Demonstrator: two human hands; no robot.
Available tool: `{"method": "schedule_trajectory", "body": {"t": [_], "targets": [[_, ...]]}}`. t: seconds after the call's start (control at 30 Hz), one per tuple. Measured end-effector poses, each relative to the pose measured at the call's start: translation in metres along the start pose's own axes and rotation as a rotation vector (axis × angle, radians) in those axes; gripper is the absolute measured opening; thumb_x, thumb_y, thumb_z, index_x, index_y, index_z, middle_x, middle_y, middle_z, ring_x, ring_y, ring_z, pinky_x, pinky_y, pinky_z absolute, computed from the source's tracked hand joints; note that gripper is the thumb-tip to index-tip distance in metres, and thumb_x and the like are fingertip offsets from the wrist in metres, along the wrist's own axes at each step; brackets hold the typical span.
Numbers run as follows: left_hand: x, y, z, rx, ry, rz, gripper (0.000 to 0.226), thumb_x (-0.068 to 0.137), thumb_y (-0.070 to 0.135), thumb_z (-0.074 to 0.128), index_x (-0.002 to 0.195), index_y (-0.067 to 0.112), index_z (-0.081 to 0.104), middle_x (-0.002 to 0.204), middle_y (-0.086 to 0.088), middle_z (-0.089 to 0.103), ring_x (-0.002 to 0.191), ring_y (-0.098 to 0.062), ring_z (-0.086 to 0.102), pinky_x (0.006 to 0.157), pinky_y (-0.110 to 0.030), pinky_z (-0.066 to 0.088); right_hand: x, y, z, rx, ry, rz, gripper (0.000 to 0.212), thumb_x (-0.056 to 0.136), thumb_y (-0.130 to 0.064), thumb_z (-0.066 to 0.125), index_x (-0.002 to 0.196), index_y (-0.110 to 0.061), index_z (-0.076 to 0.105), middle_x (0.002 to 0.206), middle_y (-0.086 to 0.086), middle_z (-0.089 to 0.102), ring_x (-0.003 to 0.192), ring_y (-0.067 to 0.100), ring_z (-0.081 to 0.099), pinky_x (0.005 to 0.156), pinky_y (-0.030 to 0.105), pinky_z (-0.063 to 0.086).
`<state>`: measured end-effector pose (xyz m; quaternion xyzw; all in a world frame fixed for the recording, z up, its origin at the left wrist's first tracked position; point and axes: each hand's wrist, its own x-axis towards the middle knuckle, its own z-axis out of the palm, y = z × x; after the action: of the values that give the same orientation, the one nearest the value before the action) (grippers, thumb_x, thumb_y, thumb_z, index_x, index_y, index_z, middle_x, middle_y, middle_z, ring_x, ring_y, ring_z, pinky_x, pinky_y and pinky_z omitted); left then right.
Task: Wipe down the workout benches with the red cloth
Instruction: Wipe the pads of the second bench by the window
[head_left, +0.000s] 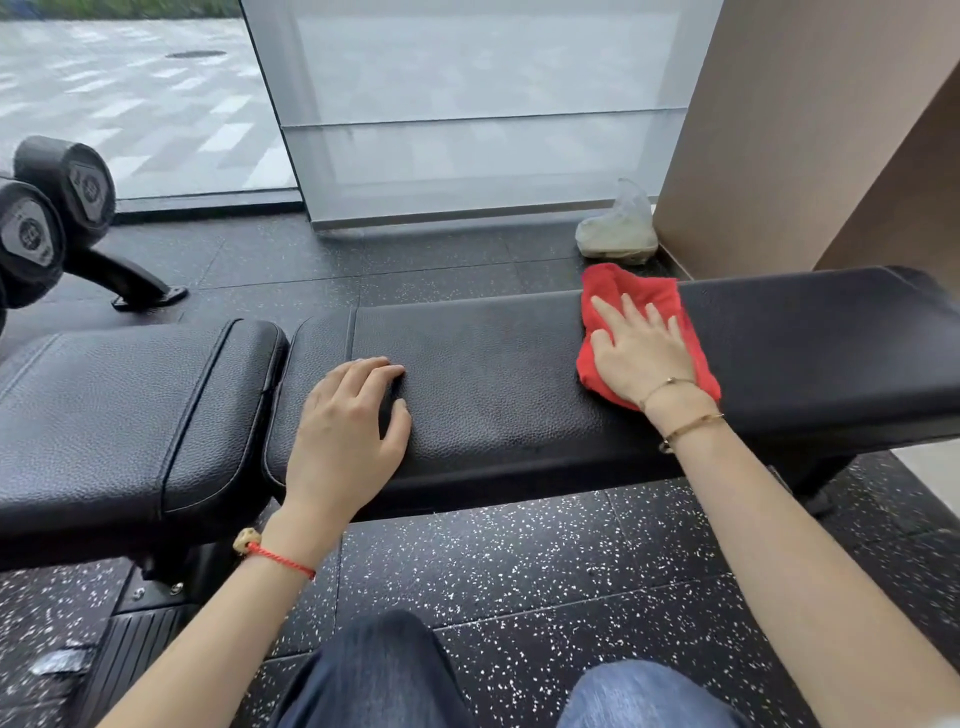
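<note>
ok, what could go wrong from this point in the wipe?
1. The red cloth is bunched under the flat right hand, so each pass may cover only a narrow strip.
2. The left hand rests bare on the long bench pad; that patch could get skipped.
3. The seam beside the shorter pad may be missed.

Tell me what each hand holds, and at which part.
Nothing is gripped. The right hand lies flat on the middle of the red cloth, pressing it to the bench. The left hand rests bare on the bench.
</note>
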<state>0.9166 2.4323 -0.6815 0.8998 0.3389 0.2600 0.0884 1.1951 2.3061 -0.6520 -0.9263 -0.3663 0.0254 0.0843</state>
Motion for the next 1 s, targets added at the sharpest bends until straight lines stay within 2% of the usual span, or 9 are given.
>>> {"method": "schedule_trajectory", "body": {"t": [0.13,0.27,0.4,0.53,0.6,0.67,0.77,0.9,1.0], "targets": [[0.0,0.001,0.0,-0.012,0.003,-0.006,0.039,0.09,0.03,0.049,0.124,0.014,0.062,0.129,-0.001,0.062,0.127,-0.024,0.051,0.11,-0.041,0.038,-0.018,-0.041,0.011,0.035,-0.022,-0.225,0.054,0.098,-0.035,0.03,0.151,-0.038,0.02,0.162,-0.001,0.013,0.149,0.026,0.011,0.122,0.044,0.001],[0.0,-0.002,0.002,-0.013,0.004,0.006,0.034,0.093,0.024,0.055,0.125,0.014,0.062,0.13,-0.001,0.061,0.127,-0.023,0.05,0.111,-0.041,0.038,-0.048,-0.029,0.014,0.082,-0.009,-0.364,0.055,0.096,-0.035,0.037,0.149,-0.042,0.023,0.161,-0.006,0.017,0.149,0.021,0.012,0.122,0.04,0.002],[0.0,-0.002,0.002,-0.017,-0.001,0.008,0.039,0.092,0.03,0.049,0.125,0.014,0.061,0.131,-0.001,0.061,0.128,-0.023,0.05,0.111,-0.041,0.039,-0.054,0.016,0.008,0.068,0.01,-0.29,0.055,0.096,-0.035,0.036,0.148,-0.045,0.022,0.16,-0.009,0.018,0.149,0.018,0.011,0.122,0.038,0.003],[0.0,-0.001,0.003,-0.005,0.008,-0.003,0.041,0.092,0.032,0.046,0.126,0.014,0.061,0.131,-0.002,0.061,0.127,-0.024,0.051,0.111,-0.042,0.039,-0.031,0.055,-0.001,0.045,0.012,-0.073,0.053,0.098,-0.034,0.032,0.15,-0.041,0.021,0.161,-0.004,0.016,0.149,0.022,0.012,0.122,0.041,0.004],[0.001,0.002,0.005,-0.003,0.015,-0.018,0.042,0.092,0.033,0.046,0.125,0.012,0.062,0.13,-0.004,0.061,0.127,-0.026,0.051,0.111,-0.043,0.038,-0.012,0.057,-0.006,0.045,0.003,0.035,0.053,0.099,-0.035,0.028,0.151,-0.038,0.02,0.162,0.0,0.013,0.149,0.026,0.011,0.122,0.043,0.003],[0.003,0.008,0.006,-0.004,0.013,-0.04,0.042,0.091,0.035,0.046,0.123,0.012,0.063,0.129,-0.007,0.061,0.127,-0.029,0.05,0.111,-0.046,0.037,0.001,0.041,-0.005,0.052,0.004,0.063,0.053,0.099,-0.035,0.027,0.151,-0.035,0.02,0.162,0.002,0.011,0.149,0.029,0.01,0.122,0.044,0.001],[0.006,0.022,0.01,0.016,-0.002,-0.061,0.037,0.093,0.037,0.048,0.121,0.018,0.063,0.13,-0.002,0.06,0.129,-0.027,0.047,0.114,-0.053,0.03,0.001,-0.001,0.0,0.064,-0.012,-0.065,0.054,0.098,-0.034,0.028,0.151,-0.036,0.02,0.162,0.002,0.011,0.149,0.028,0.01,0.122,0.045,0.001],[0.014,0.048,0.022,0.038,-0.005,-0.031,0.031,0.095,0.034,0.054,0.121,0.021,0.062,0.13,0.004,0.059,0.13,-0.021,0.047,0.12,-0.061,0.008,-0.033,-0.026,0.01,0.086,-0.022,-0.299,0.054,0.097,-0.035,0.033,0.15,-0.04,0.022,0.162,-0.003,0.013,0.149,0.022,0.01,0.122,0.041,0.001],[0.023,0.066,0.031,0.002,-0.014,-0.004,0.033,0.094,0.033,0.053,0.124,0.02,0.062,0.131,0.004,0.059,0.13,-0.021,0.047,0.121,-0.059,0.01,-0.054,-0.003,0.01,0.107,-0.007,-0.348,0.054,0.096,-0.034,0.037,0.148,-0.043,0.024,0.161,-0.006,0.017,0.149,0.018,0.011,0.122,0.038,0.003]]}}
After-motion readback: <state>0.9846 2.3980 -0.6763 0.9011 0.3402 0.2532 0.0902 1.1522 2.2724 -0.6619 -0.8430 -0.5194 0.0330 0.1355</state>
